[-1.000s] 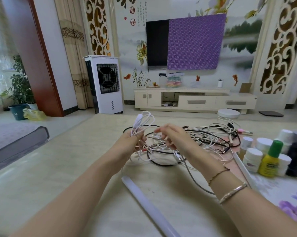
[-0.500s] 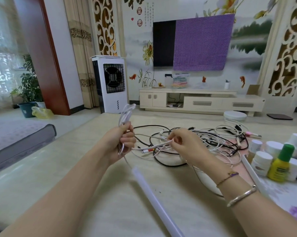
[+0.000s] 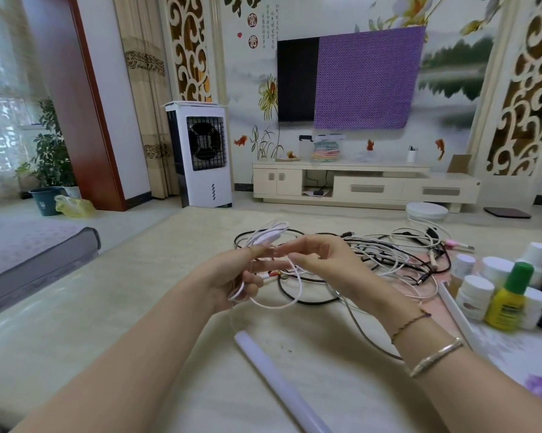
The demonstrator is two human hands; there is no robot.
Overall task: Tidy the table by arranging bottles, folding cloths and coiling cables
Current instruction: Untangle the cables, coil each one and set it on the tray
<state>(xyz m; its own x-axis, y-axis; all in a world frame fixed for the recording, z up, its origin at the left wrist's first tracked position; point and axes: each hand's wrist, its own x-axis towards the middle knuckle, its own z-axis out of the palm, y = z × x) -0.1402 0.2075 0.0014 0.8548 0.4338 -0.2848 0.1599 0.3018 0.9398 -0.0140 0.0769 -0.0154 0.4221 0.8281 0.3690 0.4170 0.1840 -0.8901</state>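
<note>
The right hand [image 3: 322, 260] has come back in from the stretched-out pull of half a second ago and now meets the left hand [image 3: 241, 276] close over the surface [image 3: 107, 323], laying another turn onto the bundle; the coil looks to be growing, though most of the cable work is still ahead. The left hand's grip is narrow, its fingers curled round a small bundle of white cable [image 3: 272, 232], loops standing above the knuckles and one slack loop hanging below the palm. The right hand's grip is loose: the fingers are half extended toward the left fingertips, with the strand running just under them, and I cannot tell whether they pinch it or only guide it.

Beyond the hands, the tangle of black and white cables [image 3: 388, 254] lies spread on the surface, untouched and unsorted. A white tube [image 3: 279, 382] lies near the forearms. To the right stand the bottles, white-capped jars [image 3: 479, 292] crowded round a yellow bottle with a green cap [image 3: 510, 298], not yet arranged.
</note>
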